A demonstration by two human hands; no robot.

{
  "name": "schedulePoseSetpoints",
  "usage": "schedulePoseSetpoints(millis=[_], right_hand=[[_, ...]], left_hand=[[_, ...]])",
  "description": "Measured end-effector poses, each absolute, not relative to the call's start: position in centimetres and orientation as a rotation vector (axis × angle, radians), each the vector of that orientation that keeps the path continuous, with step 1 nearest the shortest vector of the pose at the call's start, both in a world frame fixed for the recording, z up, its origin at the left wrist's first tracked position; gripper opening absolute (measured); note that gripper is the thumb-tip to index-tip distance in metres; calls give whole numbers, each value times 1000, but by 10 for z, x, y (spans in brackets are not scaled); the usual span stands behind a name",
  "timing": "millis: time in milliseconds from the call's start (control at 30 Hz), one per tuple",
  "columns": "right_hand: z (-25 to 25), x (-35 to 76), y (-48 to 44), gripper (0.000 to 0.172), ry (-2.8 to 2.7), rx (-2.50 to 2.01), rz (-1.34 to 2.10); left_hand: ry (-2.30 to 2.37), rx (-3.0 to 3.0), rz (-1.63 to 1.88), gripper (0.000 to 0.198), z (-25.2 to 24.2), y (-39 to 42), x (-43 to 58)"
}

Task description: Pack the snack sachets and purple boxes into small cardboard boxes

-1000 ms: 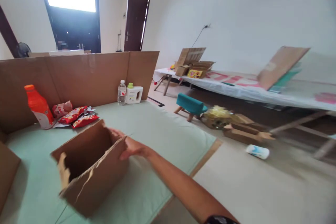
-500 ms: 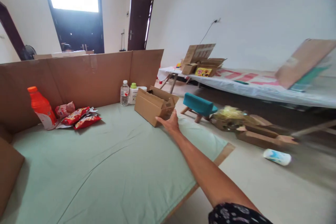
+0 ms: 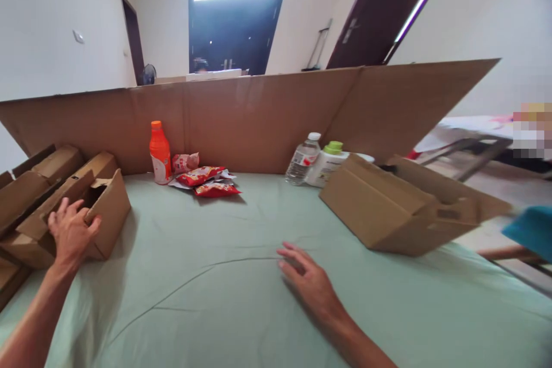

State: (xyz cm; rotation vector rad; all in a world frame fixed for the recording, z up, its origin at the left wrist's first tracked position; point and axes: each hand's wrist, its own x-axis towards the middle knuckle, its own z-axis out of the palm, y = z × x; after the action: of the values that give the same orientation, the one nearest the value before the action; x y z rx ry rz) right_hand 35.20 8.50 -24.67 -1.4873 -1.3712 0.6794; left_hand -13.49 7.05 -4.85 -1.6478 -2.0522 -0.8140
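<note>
My left hand (image 3: 72, 229) is at the open cardboard box (image 3: 112, 213) on the left, its fingers spread over the near end and flap. Over the green cloth (image 3: 224, 299) in the middle, my right hand (image 3: 311, 284) has its fingers apart and holds nothing. A second open cardboard box (image 3: 379, 207) stands to the right, apart from that hand. Behind it are a clear water bottle (image 3: 303, 161) and a white bottle with a green cap (image 3: 328, 164). An orange bottle (image 3: 160, 155) stands at the back left beside red snack packets (image 3: 209, 178).
A long cardboard panel (image 3: 276, 121) stands along the back edge. More cardboard boxes (image 3: 26, 198) sit at the far left. Beyond the right edge are a blue padded stool (image 3: 532, 233) and a covered table (image 3: 470, 123).
The view has swung left. My right hand has let go of the right-hand box and moved away from it, over the cloth. My left hand has come into view at the left boxes.
</note>
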Motion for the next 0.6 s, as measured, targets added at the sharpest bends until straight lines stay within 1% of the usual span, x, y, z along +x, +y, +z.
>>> schedulePoseSetpoints(millis=[133,167,200,233,300,333,367,400,467,533,600], right_hand=[[-228,289,67,31,-1615,-1276,877],[-222,275,60,32,-1677,-1207,907],[-216,262,52,38,-1735,-1139,931],[-210,251,45,49,-1785,-1082,949],[-198,234,31,78,-1836,-998,979],[-193,228,26,90,-1826,-971,992],[-188,225,22,96,-1792,-955,1009],[-184,224,18,98,-1743,-944,1034],[-178,225,16,96,-1631,-929,1077],[-179,227,19,96,-1556,-916,1095],[-185,227,28,106,-1583,-891,1065]], left_hand=[[-1986,-1764,-777,27,-49,68,-108],[-1966,-1777,-788,26,-52,66,-92],[-1946,-1796,-803,26,-55,63,-73],[-1924,-1818,-824,26,-59,59,-52],[-1868,-1896,-872,27,-65,44,-5],[-1816,-1951,-909,27,-67,34,17],[-1739,-2014,-960,30,-68,22,34],[-1632,-2079,-1036,39,-70,9,46],[-1428,-2171,-1272,64,-76,-12,50],[-1556,-2092,-1484,76,-93,-20,35],[-1862,-2093,-1616,83,-119,-11,17]])
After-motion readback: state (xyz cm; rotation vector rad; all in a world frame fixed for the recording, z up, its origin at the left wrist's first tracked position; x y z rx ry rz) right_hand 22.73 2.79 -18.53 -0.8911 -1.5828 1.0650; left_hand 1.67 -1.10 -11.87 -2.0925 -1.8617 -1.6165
